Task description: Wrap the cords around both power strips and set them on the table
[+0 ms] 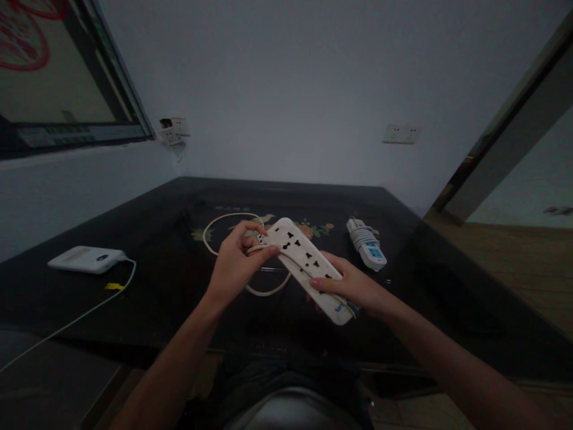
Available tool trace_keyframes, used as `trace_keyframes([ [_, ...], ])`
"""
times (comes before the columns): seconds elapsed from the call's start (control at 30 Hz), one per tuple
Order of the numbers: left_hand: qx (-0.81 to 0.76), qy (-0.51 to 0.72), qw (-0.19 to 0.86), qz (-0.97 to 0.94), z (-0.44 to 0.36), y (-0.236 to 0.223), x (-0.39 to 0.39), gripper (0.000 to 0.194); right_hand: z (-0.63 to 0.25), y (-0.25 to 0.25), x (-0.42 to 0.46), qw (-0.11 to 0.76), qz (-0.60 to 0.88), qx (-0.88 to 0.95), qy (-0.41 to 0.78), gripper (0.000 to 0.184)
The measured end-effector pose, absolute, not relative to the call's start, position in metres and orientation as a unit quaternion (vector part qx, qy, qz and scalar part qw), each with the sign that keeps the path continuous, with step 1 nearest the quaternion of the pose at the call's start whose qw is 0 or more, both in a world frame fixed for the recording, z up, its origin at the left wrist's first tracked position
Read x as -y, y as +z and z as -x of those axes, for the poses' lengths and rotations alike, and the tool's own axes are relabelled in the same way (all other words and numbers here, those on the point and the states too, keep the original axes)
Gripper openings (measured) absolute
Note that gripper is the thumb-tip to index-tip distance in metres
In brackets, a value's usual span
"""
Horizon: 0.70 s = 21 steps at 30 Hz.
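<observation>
A white power strip (304, 257) with several sockets is held above the dark table (156, 269). My right hand (351, 286) grips its near end from below, fingers wrapped round it. My left hand (237, 260) is closed on the strip's cream cord (215, 224) where it meets the far end, pressing it against the strip. The rest of the cord loops on the table behind my left hand.
A second white power strip (367, 245) with its cord coiled round it lies to the right. A white flat device (87, 258) with a white cable (76, 319) sits at the left. Wall sockets (401, 133) are on the far wall, a window (67, 77) at upper left.
</observation>
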<state>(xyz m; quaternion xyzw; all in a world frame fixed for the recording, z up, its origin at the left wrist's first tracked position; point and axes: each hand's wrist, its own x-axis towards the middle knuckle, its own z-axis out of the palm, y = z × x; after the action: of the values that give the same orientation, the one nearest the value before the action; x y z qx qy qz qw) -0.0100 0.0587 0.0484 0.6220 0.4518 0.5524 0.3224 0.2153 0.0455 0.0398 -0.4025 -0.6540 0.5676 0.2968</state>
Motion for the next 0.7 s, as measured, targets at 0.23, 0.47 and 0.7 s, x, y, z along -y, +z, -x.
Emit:
trace_keyframes([
  [0.23, -0.473, 0.466, 0.330, -0.671, 0.009, 0.050, -0.060, 0.049, -0.222, 0.032, -0.048, 0.248, 0.396, 0.615, 0.635, 0.053],
  [0.47, -0.464, 0.490, 0.332, -0.659, 0.004, 0.039, -0.059, 0.047, -0.220, 0.032, -0.055, 0.241, 0.410, 0.658, 0.583, 0.052],
  [0.7, -0.469, 0.511, 0.317, -0.647, 0.001, 0.037, -0.056, 0.049, -0.219, 0.036, -0.056, 0.234, 0.405, 0.682, 0.562, 0.048],
])
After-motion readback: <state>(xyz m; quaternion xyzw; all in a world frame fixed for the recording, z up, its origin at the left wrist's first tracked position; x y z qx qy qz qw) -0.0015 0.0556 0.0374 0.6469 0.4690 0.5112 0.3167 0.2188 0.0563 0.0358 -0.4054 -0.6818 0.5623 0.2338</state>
